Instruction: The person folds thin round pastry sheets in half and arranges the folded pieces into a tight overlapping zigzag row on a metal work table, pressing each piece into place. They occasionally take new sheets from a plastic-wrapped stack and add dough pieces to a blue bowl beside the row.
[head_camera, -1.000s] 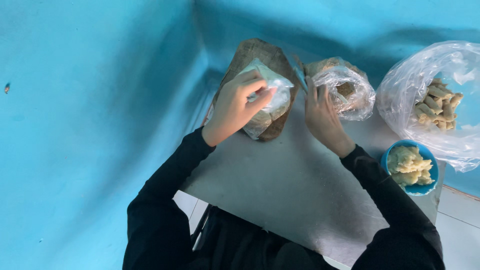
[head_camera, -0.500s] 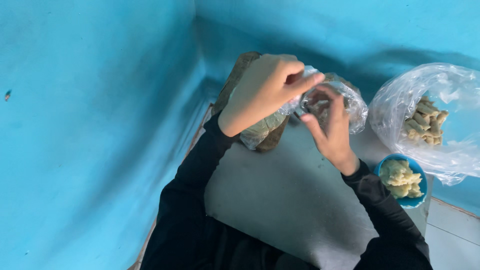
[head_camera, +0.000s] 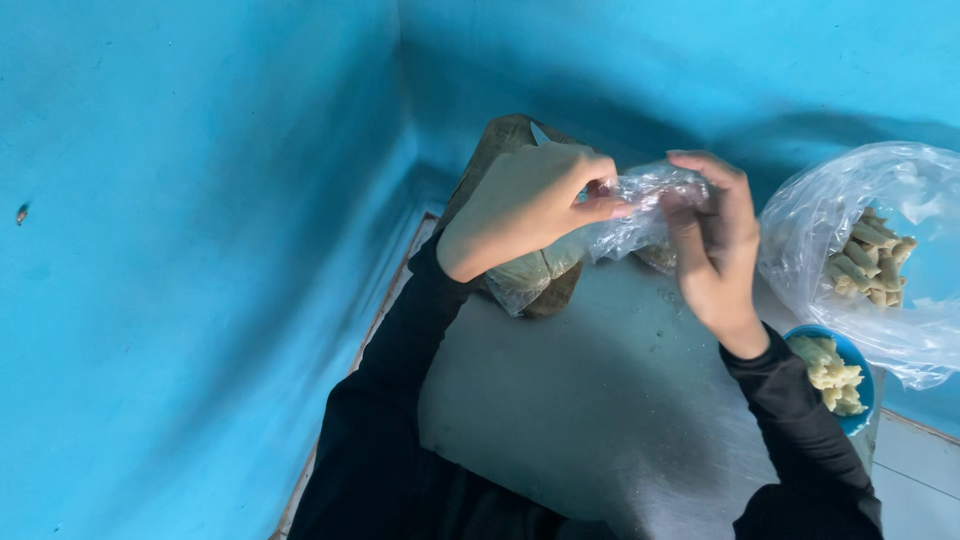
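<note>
1 small clear bag (head_camera: 640, 215) pinched by 2 hands, left (head_camera: 530, 205), right (head_camera: 715, 250).

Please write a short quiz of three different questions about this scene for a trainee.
1. True or false: both hands grip the small clear plastic bag.
2. What holds the loose pale food pieces at the right edge? A) blue round bowl B) metal tray C) cardboard box
3. Fill in: the large clear plastic bag of food sticks lies on the person's ____ side.

Key: 1 true: left hand and right hand pinch it with the fingers. 2 A. 3 right.
</note>
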